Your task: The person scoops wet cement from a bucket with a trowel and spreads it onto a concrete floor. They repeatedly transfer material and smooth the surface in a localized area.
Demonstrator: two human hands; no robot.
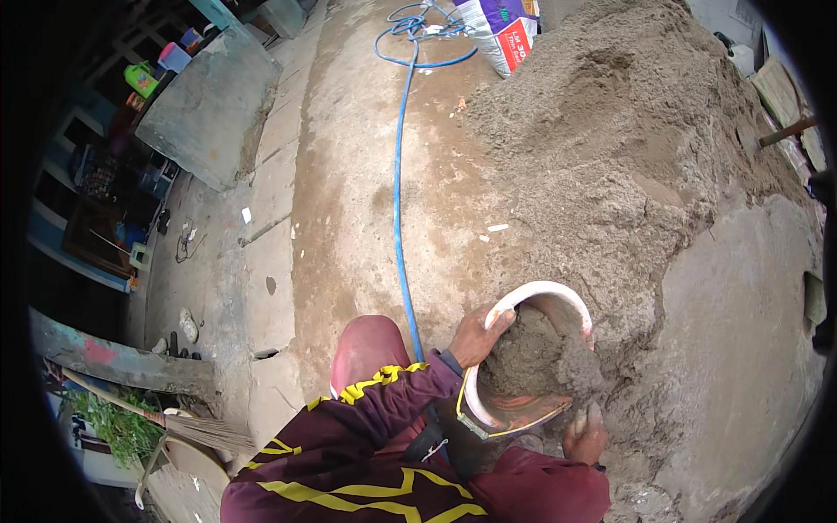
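A bucket (573,296) with a thick whitish rim is tipped toward the sand at its right. Grey damp sand (527,353) lies inside it, and a reddish-brown patch shows along its lower inner wall. My left hand (475,338) grips the rim on its left side, thumb over the edge. Close to the bucket's lower right, my right hand (586,434) is closed low against the sand. Whatever it holds, if anything, is hidden. The large sand pile (602,139) spreads from the bucket to the upper right.
A blue hose (398,192) runs beside my knee to a coil at the top. A printed sack (495,35) stands against the pile. Bare concrete slab (741,322) lies right. At left are a concrete block (214,105), a broom (205,429) and a low wall (122,362).
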